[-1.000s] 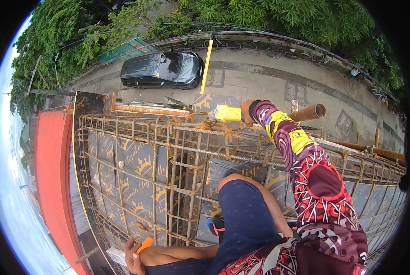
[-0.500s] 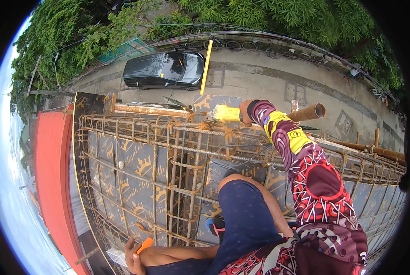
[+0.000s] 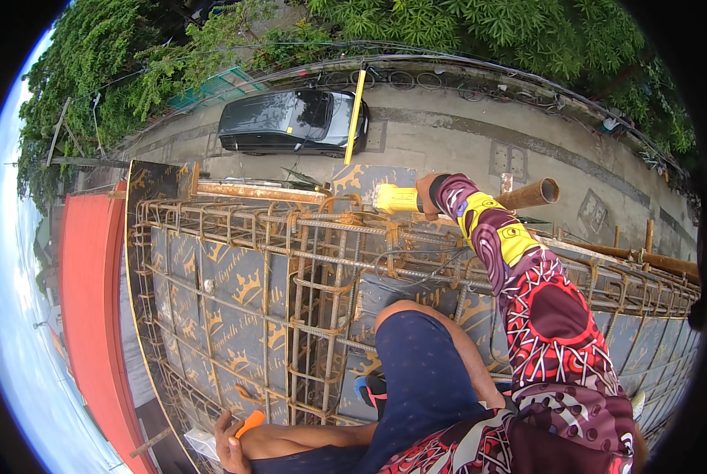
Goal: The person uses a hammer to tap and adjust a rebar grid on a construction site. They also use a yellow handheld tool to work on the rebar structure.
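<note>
My right hand [image 3: 430, 196] is closed round the back of a yellow power tool [image 3: 397, 198] that looks like an angle grinder. The tool's head points left over the top bars of a rusty rebar cage [image 3: 322, 225]; whether it touches the steel I cannot make out. At the lower left, by my bent knee, my left hand [image 3: 228, 442] has its fingers curled at an orange object [image 3: 250, 423], which sticks out on the knee side. Part of that object is hidden by the hand. A pale box-like piece [image 3: 201, 442] shows on the hand's other side.
Dark printed form panels [image 3: 235, 276] line the cage. A rusty pipe [image 3: 533, 194] sticks out right of my hand, and loose wire [image 3: 420, 268] lies over the bars. A yellow bar [image 3: 356, 118] stands beyond. Far below are a road and a dark car [image 3: 278, 122]; a red wall [image 3: 92, 300] rises left.
The dark car has moved right along the road and now passes behind the yellow bar. My right hand and the yellow tool have shifted slightly right. My left hand stays put.
</note>
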`<state>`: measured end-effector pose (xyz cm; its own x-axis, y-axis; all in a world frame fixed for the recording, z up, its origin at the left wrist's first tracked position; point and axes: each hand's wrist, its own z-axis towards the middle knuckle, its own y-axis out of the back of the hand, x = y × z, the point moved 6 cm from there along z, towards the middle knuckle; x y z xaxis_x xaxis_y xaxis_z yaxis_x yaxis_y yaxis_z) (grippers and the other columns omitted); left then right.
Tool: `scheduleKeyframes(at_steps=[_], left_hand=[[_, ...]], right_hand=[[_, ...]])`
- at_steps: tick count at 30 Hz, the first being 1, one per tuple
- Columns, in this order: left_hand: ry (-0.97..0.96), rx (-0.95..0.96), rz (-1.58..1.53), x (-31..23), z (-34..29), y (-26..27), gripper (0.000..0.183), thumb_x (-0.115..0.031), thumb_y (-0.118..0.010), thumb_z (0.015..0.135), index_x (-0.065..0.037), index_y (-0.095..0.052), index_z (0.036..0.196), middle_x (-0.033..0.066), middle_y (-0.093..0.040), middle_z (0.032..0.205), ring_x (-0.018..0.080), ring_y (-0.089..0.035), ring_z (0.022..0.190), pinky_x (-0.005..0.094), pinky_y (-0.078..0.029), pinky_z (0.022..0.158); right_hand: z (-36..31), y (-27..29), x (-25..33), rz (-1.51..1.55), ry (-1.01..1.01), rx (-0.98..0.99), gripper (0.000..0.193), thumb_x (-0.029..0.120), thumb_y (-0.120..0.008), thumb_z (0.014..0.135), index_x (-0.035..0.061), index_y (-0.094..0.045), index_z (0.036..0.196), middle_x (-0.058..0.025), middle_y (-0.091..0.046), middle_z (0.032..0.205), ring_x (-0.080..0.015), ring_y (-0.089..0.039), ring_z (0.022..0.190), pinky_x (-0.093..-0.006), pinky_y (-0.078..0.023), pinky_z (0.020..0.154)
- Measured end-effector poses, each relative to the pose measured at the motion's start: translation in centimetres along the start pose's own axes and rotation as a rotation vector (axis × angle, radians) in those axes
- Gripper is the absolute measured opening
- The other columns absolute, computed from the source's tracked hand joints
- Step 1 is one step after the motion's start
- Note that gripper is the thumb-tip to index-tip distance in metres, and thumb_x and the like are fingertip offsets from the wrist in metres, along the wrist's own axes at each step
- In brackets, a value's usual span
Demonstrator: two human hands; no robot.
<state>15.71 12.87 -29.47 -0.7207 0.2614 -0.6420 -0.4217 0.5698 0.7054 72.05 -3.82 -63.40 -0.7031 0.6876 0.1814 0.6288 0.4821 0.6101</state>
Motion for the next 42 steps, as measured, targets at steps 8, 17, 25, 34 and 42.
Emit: scheduleKeyframes(at_steps=[8, 17, 25, 34, 42], left_hand=[[-0.005, 0.005, 0.013, -0.1, 0.1, 0.0, 0.067, -0.054, -0.047, 0.098, 0.01, -0.066, 0.105, 0.0229, -0.047, 0.139, 0.0334, -0.045, 0.129, 0.0452, -0.032, 0.111], [0.013, 0.003, 0.023, -0.4, -0.1, -0.1, 0.068, -0.055, -0.047, 0.098, 0.01, -0.066, 0.106, 0.0225, -0.047, 0.139, 0.0334, -0.044, 0.129, 0.0452, -0.032, 0.11], [0.005, -0.002, -0.012, 0.0, -0.3, 0.1, 0.067, -0.055, -0.048, 0.097, 0.009, -0.067, 0.106, 0.0222, -0.047, 0.14, 0.0329, -0.043, 0.13, 0.0453, -0.03, 0.111], [0.015, -0.002, 0.005, -0.3, -0.1, 0.0, 0.068, -0.055, -0.049, 0.097, 0.01, -0.066, 0.106, 0.022, -0.047, 0.14, 0.0334, -0.042, 0.131, 0.0459, -0.029, 0.112], [-0.003, 0.003, -0.007, -0.2, -0.2, 0.0, 0.068, -0.055, -0.047, 0.098, 0.01, -0.066, 0.106, 0.0222, -0.047, 0.14, 0.0334, -0.043, 0.13, 0.0459, -0.031, 0.111]], right_hand=[[0.3, -0.3, -0.1, 0.002, -0.006, 0.017, 0.051, 0.024, -0.085, 0.058, 0.003, -0.074, 0.104, -0.0174, -0.073, 0.099, -0.0302, -0.072, 0.09, -0.0415, -0.058, 0.076], [0.3, 0.2, 0.4, 0.01, 0.003, -0.006, 0.047, 0.02, -0.085, 0.057, 0.0027, -0.076, 0.1, -0.0172, -0.074, 0.098, -0.0297, -0.072, 0.088, -0.0411, -0.058, 0.074], [-0.3, 0.5, 0.4, 0.008, 0.01, 0.005, 0.048, 0.021, -0.084, 0.056, 0.003, -0.076, 0.099, -0.0174, -0.074, 0.096, -0.029, -0.072, 0.088, -0.0414, -0.058, 0.073], [0.9, -0.5, -0.2, -0.008, 0.002, -0.001, 0.051, 0.024, -0.085, 0.056, 0.0033, -0.075, 0.101, -0.0174, -0.074, 0.098, -0.0298, -0.072, 0.088, -0.0418, -0.058, 0.074], [0.4, -0.1, 0.1, -0.037, -0.006, 0.012, 0.051, 0.025, -0.085, 0.057, 0.0035, -0.075, 0.103, -0.0167, -0.074, 0.098, -0.0297, -0.072, 0.089, -0.0419, -0.058, 0.075]])
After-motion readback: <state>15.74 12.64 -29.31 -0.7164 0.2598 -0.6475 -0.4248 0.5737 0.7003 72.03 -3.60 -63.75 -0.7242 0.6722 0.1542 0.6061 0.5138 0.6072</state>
